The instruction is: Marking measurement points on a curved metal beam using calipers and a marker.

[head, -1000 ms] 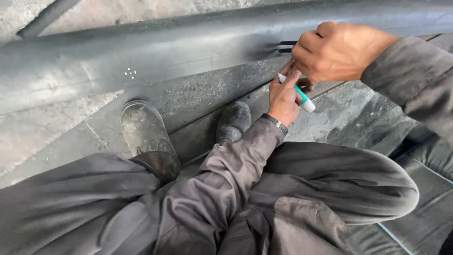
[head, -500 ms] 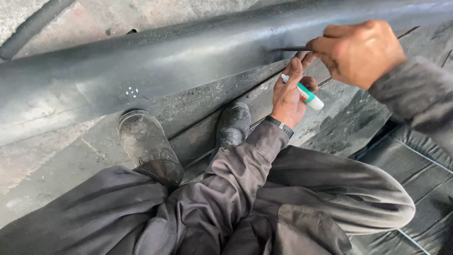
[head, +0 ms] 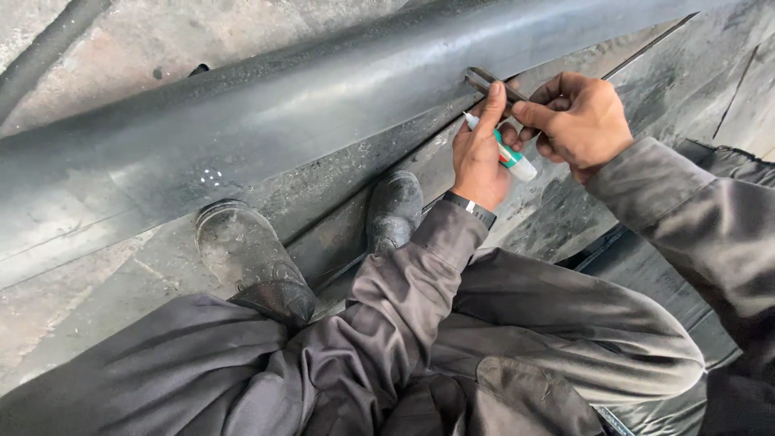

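Marking stage: your left hand (head: 478, 157) grips the white-and-green marker pen (head: 502, 148); your right hand (head: 578, 119) pinches the thin metal strip (head: 489, 82) against the long grey steel beam (head: 323, 105). Steady alignment appears next.

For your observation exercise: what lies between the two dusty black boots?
In the head view, only bare dusty grey sheet lies between the left boot and right boot.

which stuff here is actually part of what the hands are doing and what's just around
In use:
- left hand, holding the white and green marker
- right hand, gripping a thin metal strip
- big grey pipe, which both hands work against

Just around:
- dusty black boots
- dark hose at top left
- concrete floor
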